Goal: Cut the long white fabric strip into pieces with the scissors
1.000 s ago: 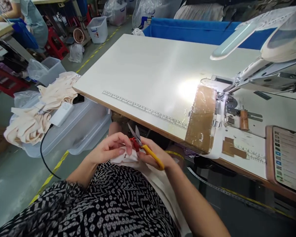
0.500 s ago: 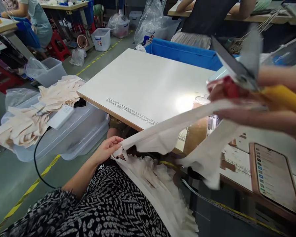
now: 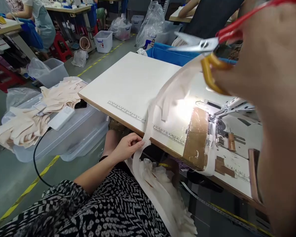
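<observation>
While suspended in a curve between both hands, pale cloth strip (image 3: 160, 98), shown above the near edge of the tabletop (image 3: 128, 79), with a short loose tail hanging in front of the bare white surface. Lower part pinched between the fingers of the left hand (image 3: 127, 146), just beside that edge. Upper part passing behind the yellow handle of the scissors (image 3: 208, 45); fingers of the right hand (image 3: 251, 65) blurred, wrapped about the handles. Cannot tell whether gripping the cloth as well. Blades slightly parted, pointing leftward, with no cloth seen between them. Below the left hand, ruffled cloth (image 3: 160, 191) bunched over the lap, apparently continuous with the strip. To judge by this layout: ruffles already formed in the lap piece; strip not yet let go or laid down; extent of any cutting impossible to tell. To the left, cream cloth pieces (image 3: 24, 126) heaped on a plastic box (image 3: 86, 126); finished or awaiting handling, cannot tell. At right on the tabletop, taped cardboard (image 3: 196, 138) beside sewing machine parts (image 3: 234, 105). Beyond the far edge, blue fabric bin (image 3: 165, 54).
</observation>
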`<action>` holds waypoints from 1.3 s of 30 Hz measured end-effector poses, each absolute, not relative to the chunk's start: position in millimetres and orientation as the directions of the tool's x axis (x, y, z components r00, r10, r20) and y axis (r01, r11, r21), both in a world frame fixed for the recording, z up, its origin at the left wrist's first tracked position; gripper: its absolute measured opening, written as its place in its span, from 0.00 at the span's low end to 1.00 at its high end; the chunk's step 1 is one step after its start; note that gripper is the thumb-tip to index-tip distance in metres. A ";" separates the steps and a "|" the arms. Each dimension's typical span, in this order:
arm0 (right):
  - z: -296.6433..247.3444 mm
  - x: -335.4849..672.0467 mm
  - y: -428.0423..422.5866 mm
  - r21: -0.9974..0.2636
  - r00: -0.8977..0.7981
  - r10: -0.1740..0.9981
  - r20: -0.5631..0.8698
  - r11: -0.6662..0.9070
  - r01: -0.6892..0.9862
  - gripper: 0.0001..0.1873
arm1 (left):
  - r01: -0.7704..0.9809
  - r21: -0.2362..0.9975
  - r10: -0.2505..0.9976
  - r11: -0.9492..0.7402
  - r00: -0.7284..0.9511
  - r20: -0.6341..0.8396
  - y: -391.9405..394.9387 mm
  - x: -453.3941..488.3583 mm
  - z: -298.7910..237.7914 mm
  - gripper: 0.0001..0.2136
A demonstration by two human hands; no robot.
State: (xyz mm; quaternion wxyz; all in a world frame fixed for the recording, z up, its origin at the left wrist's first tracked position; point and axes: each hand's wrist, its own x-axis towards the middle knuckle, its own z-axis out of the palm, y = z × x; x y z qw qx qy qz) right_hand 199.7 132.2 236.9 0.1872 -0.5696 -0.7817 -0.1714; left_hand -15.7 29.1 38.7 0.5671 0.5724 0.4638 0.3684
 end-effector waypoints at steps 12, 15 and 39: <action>65.7 217.2 -13.3 -0.779 -0.449 0.786 -0.425 -0.065 0.624 0.22 | -0.158 0.837 0.764 0.524 0.522 -0.380 26.1 -26.6 16.5 0.19; 56.4 218.0 -18.7 -0.705 -0.435 0.773 -0.461 -0.022 0.708 0.23 | -0.137 0.819 0.741 0.558 0.526 -0.417 24.2 -26.7 19.4 0.19; 55.7 193.2 -0.9 -0.319 -0.426 0.809 -0.405 0.311 0.895 0.24 | -0.078 0.790 0.699 0.609 0.524 -0.487 19.4 -43.5 24.0 0.20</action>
